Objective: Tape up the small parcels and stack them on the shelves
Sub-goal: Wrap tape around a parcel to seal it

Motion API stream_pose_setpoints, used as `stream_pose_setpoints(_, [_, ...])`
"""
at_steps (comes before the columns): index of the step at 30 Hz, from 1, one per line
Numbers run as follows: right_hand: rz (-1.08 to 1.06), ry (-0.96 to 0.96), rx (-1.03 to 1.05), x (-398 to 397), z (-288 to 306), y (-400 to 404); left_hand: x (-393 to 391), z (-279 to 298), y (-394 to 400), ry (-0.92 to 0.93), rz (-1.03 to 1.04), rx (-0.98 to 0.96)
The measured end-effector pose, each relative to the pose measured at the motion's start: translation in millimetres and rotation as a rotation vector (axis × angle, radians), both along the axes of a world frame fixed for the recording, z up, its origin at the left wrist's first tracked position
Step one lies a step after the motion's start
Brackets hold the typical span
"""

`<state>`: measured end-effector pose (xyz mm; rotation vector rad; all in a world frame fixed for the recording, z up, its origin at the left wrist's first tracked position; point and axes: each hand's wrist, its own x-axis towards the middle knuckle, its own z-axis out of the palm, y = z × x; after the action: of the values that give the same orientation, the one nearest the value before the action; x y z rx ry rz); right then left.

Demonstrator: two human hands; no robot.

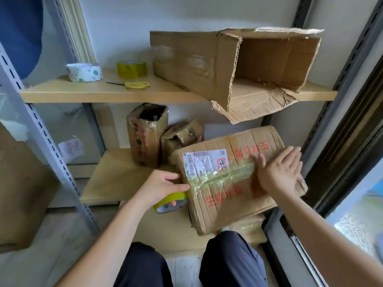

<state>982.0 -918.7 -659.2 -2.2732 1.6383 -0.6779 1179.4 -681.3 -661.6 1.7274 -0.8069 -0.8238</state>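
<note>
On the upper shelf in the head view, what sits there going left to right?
White tape roll with green print → yellow-green tape roll → yellow-handled scissors → large torn brown cardboard box lying on its side, open end facing out.

2 pale wooden shelves hang between slotted metal uprights. The upper shelf [99, 93] runs across the middle of the frame. On it, from the left, sit a white tape roll [84, 72] with green marks, a yellow-green tape roll [131, 69], yellow-handled scissors [135, 85] lying flat in front of that roll, and a large open carton [234, 65] on its side, its torn flap hanging over the shelf's front edge. The lower shelf [112, 179], at centre-left, carries a tall taped parcel [146, 134] standing upright and a smaller crumpled parcel [182, 136] just beside it on the right. A flat printed box [232, 179] lies at the lower right; what it rests on is hidden.
</note>
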Motion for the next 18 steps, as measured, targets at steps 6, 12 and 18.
stream_pose_setpoints(6, [0.229,-0.059,-0.034,98.0,-43.0,146.5,2.1,-4.4,6.9,-0.053,0.014,-0.019])
stream_pose_setpoints(12, [0.552,0.182,-0.245,97.0,-24.2,124.9,13.4,-12.3,15.4,-0.034,0.058,0.068])
stream_pose_setpoints(18, [0.783,0.344,-0.064,126.5,19.4,60.3,7.7,-4.0,-7.2,0.162,0.026,-0.091])
